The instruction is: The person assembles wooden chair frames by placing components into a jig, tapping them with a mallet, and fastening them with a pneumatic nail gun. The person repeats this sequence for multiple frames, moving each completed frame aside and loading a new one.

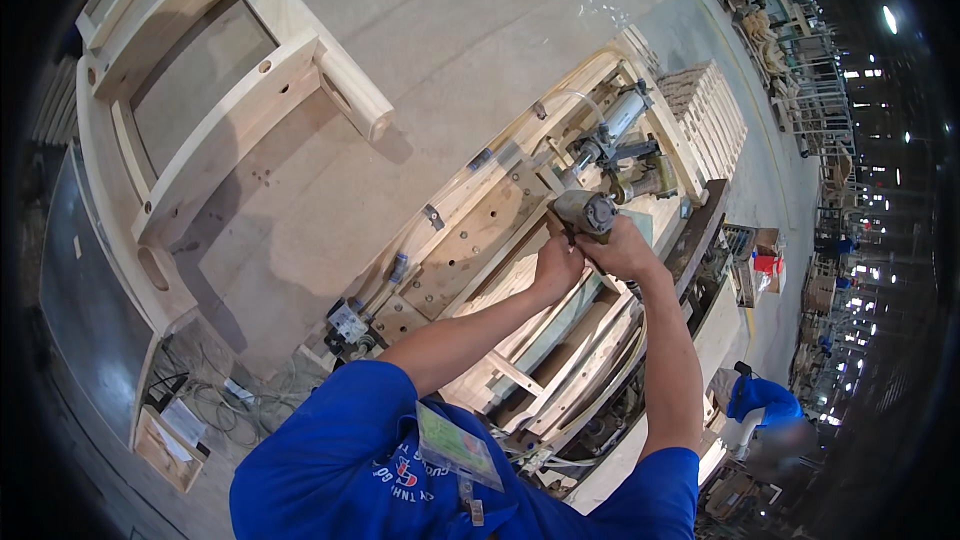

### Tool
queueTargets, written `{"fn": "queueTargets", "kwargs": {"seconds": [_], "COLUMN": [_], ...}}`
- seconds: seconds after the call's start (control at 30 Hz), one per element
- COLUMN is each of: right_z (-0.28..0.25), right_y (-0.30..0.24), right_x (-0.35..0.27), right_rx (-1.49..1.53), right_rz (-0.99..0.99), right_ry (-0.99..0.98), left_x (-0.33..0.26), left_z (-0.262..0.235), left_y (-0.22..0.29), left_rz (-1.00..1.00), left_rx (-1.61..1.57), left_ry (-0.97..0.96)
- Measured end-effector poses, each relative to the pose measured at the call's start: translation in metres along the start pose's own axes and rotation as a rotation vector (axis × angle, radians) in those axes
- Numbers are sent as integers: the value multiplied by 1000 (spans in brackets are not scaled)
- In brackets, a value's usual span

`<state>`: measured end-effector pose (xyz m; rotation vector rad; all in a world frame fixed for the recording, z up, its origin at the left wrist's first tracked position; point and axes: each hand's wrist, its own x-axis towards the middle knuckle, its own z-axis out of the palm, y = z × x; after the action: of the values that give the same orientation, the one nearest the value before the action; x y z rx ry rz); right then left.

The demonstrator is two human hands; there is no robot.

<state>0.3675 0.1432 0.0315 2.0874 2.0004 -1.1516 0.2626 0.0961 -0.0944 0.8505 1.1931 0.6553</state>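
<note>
My right hand is closed round the grip of a grey, round-headed nail gun. Beneath its nose, my left hand has its fingers bent together next to the tool; whatever they pinch is hidden. Both hands are above a long wooden clamping jig, with bolts and holes along its drilled side panel. Pale wooden rails lie inside this jig. Just beyond the nail gun, an air cylinder and metal clamps are mounted at the jig's far end.
A curved wooden frame stands at the left beside a dark panel. Cables tangle on the floor there. Stacked wooden slats sit beyond the jig. At the right, a person in blue bends over.
</note>
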Motion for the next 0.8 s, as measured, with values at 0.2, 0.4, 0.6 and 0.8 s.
{"fn": "queueTargets", "kwargs": {"seconds": [0.2,0.4,0.6,0.8], "right_z": [-3,-1,17,79], "right_y": [-11,-11,-38,-51], "right_x": [2,2,-47,-105], "right_rx": [-9,-24,49,338], "right_rz": [26,2,193,-108], "right_ry": [4,12,28,-44], "left_x": [-5,-6,-47,-133], "left_z": [-5,-9,-19,-78], "left_y": [6,12,2,-32], "left_rz": [47,2,210,-27], "left_rx": [39,72,9,64], "left_ry": [70,20,18,-281]}}
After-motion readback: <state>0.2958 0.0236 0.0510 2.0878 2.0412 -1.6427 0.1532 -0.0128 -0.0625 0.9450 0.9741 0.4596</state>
